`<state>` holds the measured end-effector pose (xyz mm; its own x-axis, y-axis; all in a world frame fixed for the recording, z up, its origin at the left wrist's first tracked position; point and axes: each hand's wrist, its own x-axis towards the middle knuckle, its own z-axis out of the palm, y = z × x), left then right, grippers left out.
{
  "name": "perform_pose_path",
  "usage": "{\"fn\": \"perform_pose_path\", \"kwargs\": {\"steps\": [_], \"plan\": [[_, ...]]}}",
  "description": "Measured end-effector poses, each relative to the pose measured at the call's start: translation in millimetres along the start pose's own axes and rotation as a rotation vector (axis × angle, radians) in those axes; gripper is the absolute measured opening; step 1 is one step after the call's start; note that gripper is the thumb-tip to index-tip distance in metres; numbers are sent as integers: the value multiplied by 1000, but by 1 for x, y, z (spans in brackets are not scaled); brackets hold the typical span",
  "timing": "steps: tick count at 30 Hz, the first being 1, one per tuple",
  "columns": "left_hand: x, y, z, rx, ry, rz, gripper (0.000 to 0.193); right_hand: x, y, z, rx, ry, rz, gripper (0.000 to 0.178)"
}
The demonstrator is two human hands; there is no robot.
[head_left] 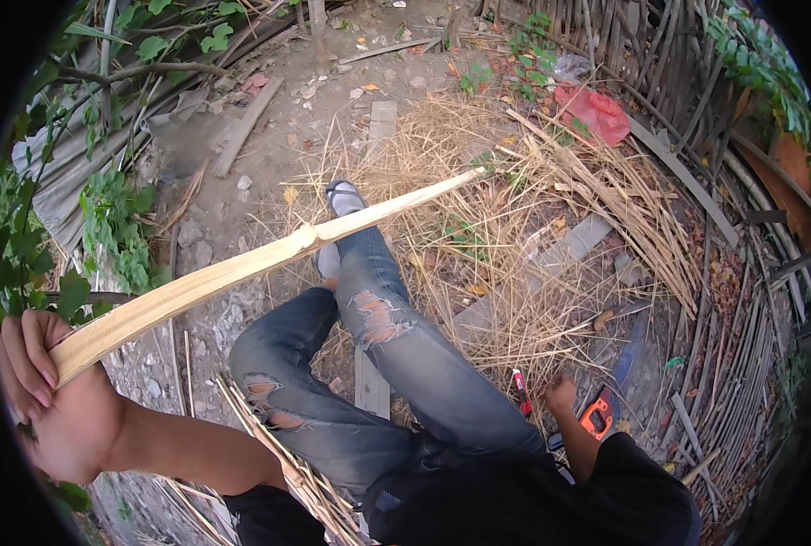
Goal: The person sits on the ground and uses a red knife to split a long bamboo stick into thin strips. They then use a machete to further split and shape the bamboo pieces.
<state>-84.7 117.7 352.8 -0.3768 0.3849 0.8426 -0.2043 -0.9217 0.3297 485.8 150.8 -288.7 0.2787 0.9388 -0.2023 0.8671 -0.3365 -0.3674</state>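
Observation:
My left hand (69, 409), raised at the far left, is wrapped around one end of a long split bamboo strip (214, 278). The pale strip has a node near its middle and slants up to the right, across and above my legs. Down at the right beside my thigh, my right hand (560, 393) is curled closed; what it holds, if anything, is hidden. A red utility knife (521, 391) lies just left of that hand. On its other side rests a handsaw with an orange handle (597, 416) and a dark blade (630, 350).
Thin bamboo splints (619, 196) pile up ahead on the right, with loose shavings (442, 136) around them. A red plastic bag (595, 114) lies behind. More strips (287, 455) lie by my left leg. Stacked sticks (742, 400) line the right side; leafy plants (114, 227) grow at left.

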Motion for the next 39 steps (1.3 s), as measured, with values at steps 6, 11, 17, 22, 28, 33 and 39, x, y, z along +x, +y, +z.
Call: {"fn": "perform_pose_path", "kwargs": {"steps": [6, 11, 17, 22, 28, 33, 39], "plan": [[-17, -55, 17, -38, -2, -168, 35, -5, 38, -20, -258, 281, 531, 69], [-24, -84, 42, -125, -93, -371, 28, -12, 82, -29, -166, 182, 578, 81], [-35, -99, 65, -172, -168, -466, 26, 3, 97, -21, -241, 180, 700, 60], [-37, -110, 70, -161, -210, -470, 32, 15, 98, -25, -214, 141, 792, 59], [-56, -136, 77, -85, -194, -427, 41, 10, 135, -11, -230, 218, 690, 61], [-58, -140, 72, -93, -177, -426, 38, -9, 117, -14, -219, 274, 554, 57], [-56, -144, 69, -111, -145, -471, 31, -10, 120, -22, -224, 288, 537, 56]]}}
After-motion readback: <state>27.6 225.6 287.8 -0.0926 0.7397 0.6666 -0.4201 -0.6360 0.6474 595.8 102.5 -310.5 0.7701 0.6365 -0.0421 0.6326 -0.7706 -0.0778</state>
